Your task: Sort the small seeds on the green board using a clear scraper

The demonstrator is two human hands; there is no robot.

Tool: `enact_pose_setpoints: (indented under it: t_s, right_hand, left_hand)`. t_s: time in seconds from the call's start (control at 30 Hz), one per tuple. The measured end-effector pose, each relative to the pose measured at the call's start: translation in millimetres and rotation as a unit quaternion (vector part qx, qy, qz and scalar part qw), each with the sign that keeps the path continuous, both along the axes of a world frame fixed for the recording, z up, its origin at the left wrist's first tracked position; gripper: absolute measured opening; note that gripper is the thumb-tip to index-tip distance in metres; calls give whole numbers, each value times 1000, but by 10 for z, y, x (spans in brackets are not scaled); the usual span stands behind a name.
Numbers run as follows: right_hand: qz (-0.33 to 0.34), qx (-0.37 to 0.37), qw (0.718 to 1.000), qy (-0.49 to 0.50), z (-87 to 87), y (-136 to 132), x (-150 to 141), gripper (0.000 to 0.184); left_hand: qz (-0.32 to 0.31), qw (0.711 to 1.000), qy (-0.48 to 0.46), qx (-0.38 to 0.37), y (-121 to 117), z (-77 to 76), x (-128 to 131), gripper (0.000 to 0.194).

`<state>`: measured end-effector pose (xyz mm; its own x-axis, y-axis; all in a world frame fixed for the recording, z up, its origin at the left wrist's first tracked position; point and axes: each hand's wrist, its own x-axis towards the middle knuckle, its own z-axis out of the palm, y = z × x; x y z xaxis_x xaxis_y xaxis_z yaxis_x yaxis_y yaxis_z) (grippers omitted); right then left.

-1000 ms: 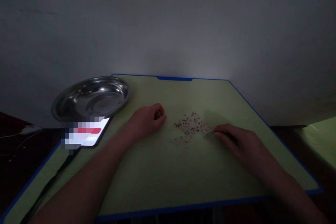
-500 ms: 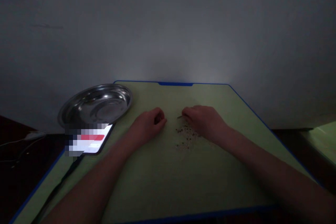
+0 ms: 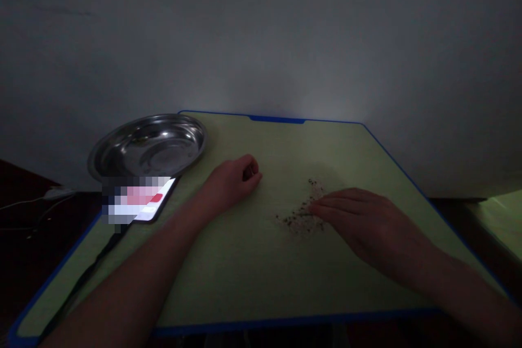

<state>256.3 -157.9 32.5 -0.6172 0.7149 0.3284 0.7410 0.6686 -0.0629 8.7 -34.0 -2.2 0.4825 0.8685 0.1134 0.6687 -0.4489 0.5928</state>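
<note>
A small heap of pale and dark grains point(image 3: 302, 213) lies on a light green board with a blue edge point(image 3: 253, 261). My right hand point(image 3: 362, 223) rests flat on the board with its fingers stretched out, the fingertips touching the right side of the heap. My left hand point(image 3: 234, 179) sits to the left of the grains, curled into a loose fist on the board; what its fingers hold, if anything, is hidden.
A shiny steel plate point(image 3: 149, 144) stands at the board's far left corner. A lit phone point(image 3: 141, 204) with a cable running toward me lies just in front of it. A plain wall rises behind the board. The light is dim.
My right hand swept from the right of the heap up over its far side, then came back to the right and lower, flattening out. The grains now lie more strung out. The left fist stayed put.
</note>
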Motion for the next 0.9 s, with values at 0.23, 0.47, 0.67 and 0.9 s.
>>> enact_pose_setpoints:
  t_s: [0.23,0.47,0.67,0.9]
  right_hand:
    - [-58,0,998,-19,-45,115,-76,33]
    - [18,-48,998,-39,-58,3,-278,32]
    - [17,-31,999,10,77,-201,-95,36]
    - [-12,-18,1000,6,-90,-247,-139,33]
  left_hand:
    - [4,1000,9,-6,2,21,6,13]
    - [9,1000,9,-3,-10,1,3,14]
    - [4,1000,18,1,-15,20,13,13]
    - [7,1000,24,1,-37,59,34,12]
